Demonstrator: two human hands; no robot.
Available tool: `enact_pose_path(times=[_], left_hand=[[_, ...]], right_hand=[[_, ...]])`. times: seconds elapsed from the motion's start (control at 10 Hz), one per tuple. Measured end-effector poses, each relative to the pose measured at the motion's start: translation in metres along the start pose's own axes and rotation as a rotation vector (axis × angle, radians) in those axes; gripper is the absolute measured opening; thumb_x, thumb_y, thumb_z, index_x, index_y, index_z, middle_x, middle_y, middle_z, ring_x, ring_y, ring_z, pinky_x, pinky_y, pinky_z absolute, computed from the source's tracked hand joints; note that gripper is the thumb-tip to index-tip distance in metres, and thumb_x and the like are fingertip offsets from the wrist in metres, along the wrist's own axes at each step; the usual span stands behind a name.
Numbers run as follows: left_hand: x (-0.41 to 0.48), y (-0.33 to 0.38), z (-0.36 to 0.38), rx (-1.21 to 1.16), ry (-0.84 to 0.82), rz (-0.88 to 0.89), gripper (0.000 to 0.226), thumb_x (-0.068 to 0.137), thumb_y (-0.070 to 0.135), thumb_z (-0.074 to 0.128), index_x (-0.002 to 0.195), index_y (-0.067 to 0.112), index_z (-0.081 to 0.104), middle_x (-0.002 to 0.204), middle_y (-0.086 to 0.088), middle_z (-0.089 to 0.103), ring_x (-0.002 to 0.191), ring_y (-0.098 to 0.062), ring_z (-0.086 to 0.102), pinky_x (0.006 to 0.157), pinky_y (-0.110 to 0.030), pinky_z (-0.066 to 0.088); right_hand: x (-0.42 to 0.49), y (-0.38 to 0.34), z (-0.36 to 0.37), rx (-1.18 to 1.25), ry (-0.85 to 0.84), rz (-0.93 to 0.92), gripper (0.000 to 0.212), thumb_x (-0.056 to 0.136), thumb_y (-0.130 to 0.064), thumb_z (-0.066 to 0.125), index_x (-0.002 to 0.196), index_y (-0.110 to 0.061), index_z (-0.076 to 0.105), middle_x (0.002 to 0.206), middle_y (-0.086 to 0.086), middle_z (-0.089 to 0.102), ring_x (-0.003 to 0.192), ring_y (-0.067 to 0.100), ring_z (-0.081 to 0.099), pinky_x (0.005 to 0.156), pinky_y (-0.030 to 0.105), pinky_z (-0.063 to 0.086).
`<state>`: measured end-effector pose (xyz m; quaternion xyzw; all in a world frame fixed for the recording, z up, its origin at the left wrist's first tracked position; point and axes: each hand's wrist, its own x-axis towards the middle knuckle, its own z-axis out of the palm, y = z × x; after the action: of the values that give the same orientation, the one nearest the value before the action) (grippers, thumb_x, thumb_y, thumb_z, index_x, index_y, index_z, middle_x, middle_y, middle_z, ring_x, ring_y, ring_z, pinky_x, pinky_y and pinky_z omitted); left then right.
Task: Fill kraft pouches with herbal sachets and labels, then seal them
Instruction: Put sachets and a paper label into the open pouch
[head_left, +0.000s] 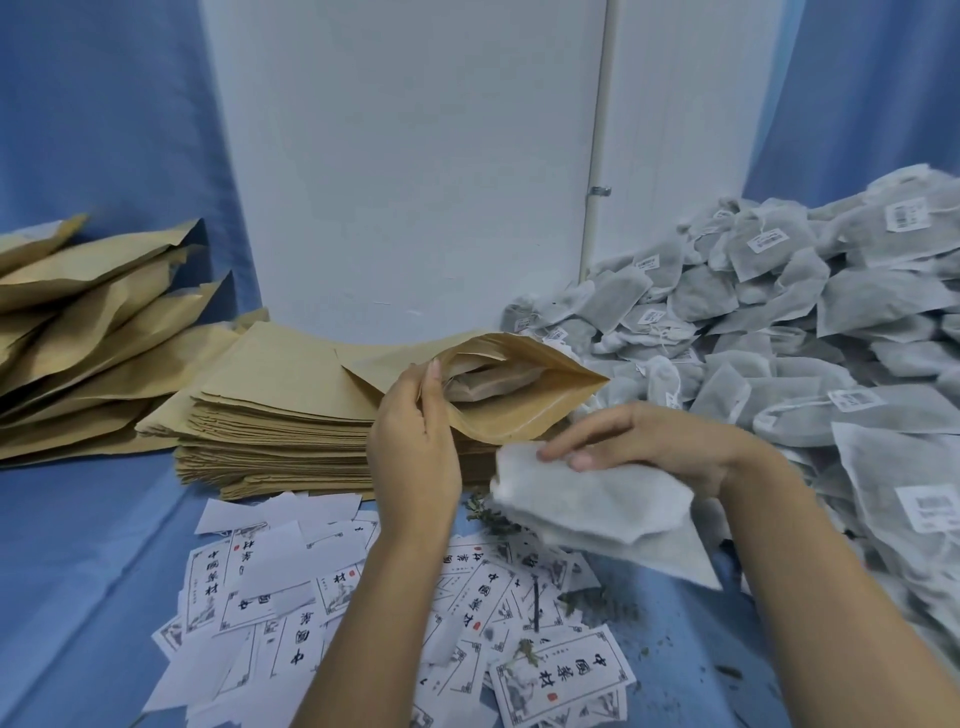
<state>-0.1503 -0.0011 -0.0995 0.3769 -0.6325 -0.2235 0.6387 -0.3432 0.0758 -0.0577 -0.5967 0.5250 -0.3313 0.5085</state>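
My left hand (413, 441) grips the left rim of an open kraft pouch (524, 400), holding its mouth wide above a stack of flat pouches. Inside the pouch lies at least one sachet. My right hand (644, 441) holds white herbal sachets (587, 501), at least two layered together, just below and right of the pouch mouth. Printed paper labels (498, 608) lie scattered on the blue cloth in front of me, under both forearms.
A stack of flat empty kraft pouches (280, 415) sits at centre left. Bulging kraft pouches (88, 306) are heaped at far left. A big mound of herbal sachets (810, 332) covers the right side. Loose herb bits (582, 600) litter the cloth. A white wall stands behind.
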Motion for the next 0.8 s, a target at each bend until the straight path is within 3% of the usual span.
enact_pose_path(times=[0.1, 0.2, 0.3, 0.4, 0.5, 0.6, 0.7, 0.8], left_hand=[[-0.004, 0.0, 0.001, 0.002, -0.067, 0.012, 0.049, 0.096, 0.048, 0.029, 0.103, 0.015, 0.064, 0.088, -0.005, 0.065, 0.086, -0.024, 0.06, 0.071, -0.029, 0.045], [-0.007, 0.002, 0.0, 0.018, -0.087, 0.021, 0.063, 0.09, 0.056, 0.024, 0.117, 0.013, 0.063, 0.109, -0.011, 0.066, 0.106, -0.028, 0.059, 0.089, -0.042, 0.047], [-0.01, 0.001, 0.004, 0.046, -0.104, 0.053, 0.058, 0.092, 0.051, 0.026, 0.121, 0.015, 0.062, 0.121, -0.001, 0.063, 0.119, -0.016, 0.054, 0.098, -0.032, 0.044], [-0.015, 0.002, 0.01, 0.046, -0.098, 0.073, 0.058, 0.091, 0.05, 0.028, 0.122, 0.013, 0.062, 0.124, 0.002, 0.061, 0.124, -0.011, 0.049, 0.098, -0.014, 0.033], [-0.023, 0.009, 0.016, 0.037, -0.075, 0.118, 0.057, 0.093, 0.048, 0.031, 0.119, 0.009, 0.064, 0.121, -0.001, 0.064, 0.122, -0.013, 0.052, 0.096, -0.005, 0.028], [-0.029, 0.019, 0.024, -0.023, -0.069, 0.122, 0.063, 0.093, 0.054, 0.029, 0.12, 0.01, 0.064, 0.124, 0.002, 0.062, 0.122, -0.009, 0.052, 0.101, -0.014, 0.035], [-0.026, 0.021, 0.022, -0.056, -0.062, 0.079, 0.066, 0.091, 0.058, 0.024, 0.121, 0.014, 0.064, 0.125, 0.005, 0.062, 0.124, -0.006, 0.05, 0.102, -0.02, 0.039], [-0.019, 0.015, 0.017, -0.047, -0.074, 0.057, 0.062, 0.09, 0.054, 0.025, 0.121, 0.016, 0.063, 0.125, 0.005, 0.062, 0.124, -0.008, 0.05, 0.102, -0.025, 0.041]], right_hand=[[0.001, -0.006, 0.0, 0.184, 0.117, -0.091, 0.027, 0.071, -0.024, 0.075, 0.097, -0.023, 0.078, 0.103, -0.003, 0.073, 0.079, 0.007, 0.068, 0.061, 0.017, 0.052], [0.015, -0.013, 0.012, 0.341, 0.385, -0.061, 0.028, 0.08, -0.023, 0.071, 0.103, -0.008, 0.074, 0.096, 0.009, 0.073, 0.071, 0.014, 0.067, 0.054, 0.021, 0.052], [0.028, -0.019, 0.027, 0.397, 0.663, -0.096, 0.015, 0.084, -0.013, 0.069, 0.089, 0.001, 0.07, 0.067, 0.007, 0.067, 0.051, 0.013, 0.061, 0.042, 0.02, 0.044], [0.046, -0.024, 0.037, 0.028, 0.96, -0.063, 0.012, 0.08, -0.007, 0.066, 0.078, 0.004, 0.067, 0.064, 0.007, 0.057, 0.063, 0.017, 0.054, 0.053, 0.024, 0.04], [0.075, -0.033, 0.049, -0.082, 1.072, -0.012, 0.018, 0.083, -0.003, 0.057, 0.095, 0.004, 0.068, 0.093, 0.018, 0.067, 0.09, 0.029, 0.063, 0.082, 0.042, 0.052], [0.094, -0.045, 0.061, 0.163, 1.051, -0.031, 0.031, 0.094, 0.002, 0.044, 0.123, 0.009, 0.053, 0.124, 0.027, 0.057, 0.114, 0.039, 0.056, 0.097, 0.045, 0.047], [0.097, -0.045, 0.064, 0.218, 0.889, -0.001, 0.036, 0.097, -0.003, 0.039, 0.131, 0.007, 0.047, 0.133, 0.026, 0.051, 0.122, 0.039, 0.052, 0.102, 0.044, 0.043], [0.086, -0.045, 0.057, 0.097, 0.821, 0.091, 0.036, 0.099, -0.01, 0.037, 0.129, 0.005, 0.051, 0.133, 0.024, 0.053, 0.123, 0.036, 0.051, 0.1, 0.039, 0.044]])
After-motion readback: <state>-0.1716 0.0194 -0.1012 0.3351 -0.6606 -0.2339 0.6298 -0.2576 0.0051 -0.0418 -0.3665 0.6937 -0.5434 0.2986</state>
